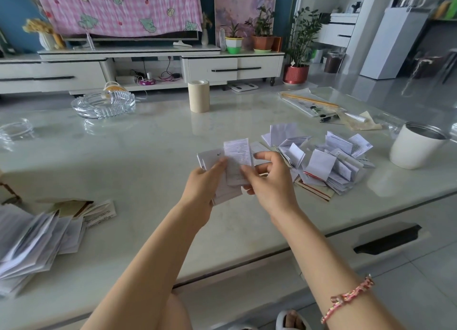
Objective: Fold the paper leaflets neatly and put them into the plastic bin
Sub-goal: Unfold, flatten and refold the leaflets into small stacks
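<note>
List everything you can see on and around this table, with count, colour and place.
Held leaflet: at least one, white with print, between both hands
Loose leaflets: one pile, white, right of the hands
Stacked leaflets: one pile, white, table's near left edge
Glass ashtray: one, clear, far left of table
Roll: one, beige, upright, far centre
Container: one, white with metal rim, right edge
Table: one, pale marble, under the leaflets
Potted plants: several, green, behind on the stand and floor
Left hand: one, grips the held leaflet
Right hand: one, pinches the held leaflet
</note>
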The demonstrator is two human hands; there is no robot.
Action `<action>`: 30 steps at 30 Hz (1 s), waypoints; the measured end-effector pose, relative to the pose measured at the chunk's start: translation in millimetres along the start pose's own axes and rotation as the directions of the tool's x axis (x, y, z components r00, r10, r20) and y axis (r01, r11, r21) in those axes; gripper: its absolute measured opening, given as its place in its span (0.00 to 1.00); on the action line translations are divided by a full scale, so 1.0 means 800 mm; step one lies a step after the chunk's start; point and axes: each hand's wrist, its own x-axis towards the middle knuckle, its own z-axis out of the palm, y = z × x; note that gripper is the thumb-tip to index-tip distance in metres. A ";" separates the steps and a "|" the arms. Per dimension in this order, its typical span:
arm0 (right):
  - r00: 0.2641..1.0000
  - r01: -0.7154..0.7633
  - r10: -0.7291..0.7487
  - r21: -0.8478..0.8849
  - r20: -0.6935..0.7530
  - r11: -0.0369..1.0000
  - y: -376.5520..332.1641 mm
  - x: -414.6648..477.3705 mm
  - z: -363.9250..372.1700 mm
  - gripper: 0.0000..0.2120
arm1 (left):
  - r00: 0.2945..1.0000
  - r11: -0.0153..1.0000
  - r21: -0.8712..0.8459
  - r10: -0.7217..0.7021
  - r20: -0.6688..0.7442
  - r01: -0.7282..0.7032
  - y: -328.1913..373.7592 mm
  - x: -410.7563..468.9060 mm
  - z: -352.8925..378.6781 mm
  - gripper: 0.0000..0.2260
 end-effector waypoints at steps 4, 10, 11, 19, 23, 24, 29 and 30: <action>0.999 0.013 -0.012 0.028 -0.036 1.000 -0.004 0.008 -0.014 0.09 | 0.995 0.999 -0.005 0.050 -0.081 -0.050 0.000 0.001 0.000 0.08; 0.997 0.076 -0.078 0.142 0.010 0.987 -0.012 0.003 -0.014 0.07 | 0.990 0.996 0.001 0.083 -0.112 -0.084 0.001 0.001 -0.003 0.15; 0.996 0.091 -0.093 0.122 0.013 0.988 -0.012 0.002 -0.013 0.07 | 0.991 0.996 -0.002 0.089 -0.102 -0.090 0.001 0.000 -0.003 0.18; 0.987 0.141 -0.137 0.046 -0.087 0.989 -0.009 -0.003 -0.005 0.07 | 0.989 0.996 0.002 0.084 -0.123 -0.085 0.001 0.003 -0.001 0.16; 0.993 0.091 -0.084 0.093 -0.078 0.991 -0.008 -0.012 0.002 0.06 | 0.991 0.996 0.002 0.093 -0.099 -0.093 0.002 0.001 0.000 0.20; 0.993 0.101 -0.095 0.084 -0.071 0.991 -0.008 -0.012 0.004 0.05 | 0.991 0.995 0.004 0.098 -0.095 -0.098 0.001 0.001 0.001 0.21; 0.967 0.241 -0.245 -0.062 -0.064 0.968 -0.009 -0.023 0.014 0.03 | 0.992 0.993 -0.040 0.107 -0.064 -0.110 0.000 -0.003 0.006 0.19; 0.960 0.266 -0.272 -0.087 -0.071 0.960 -0.007 -0.026 0.019 0.02 | 0.992 0.992 -0.061 0.107 -0.065 -0.111 0.000 -0.005 0.008 0.18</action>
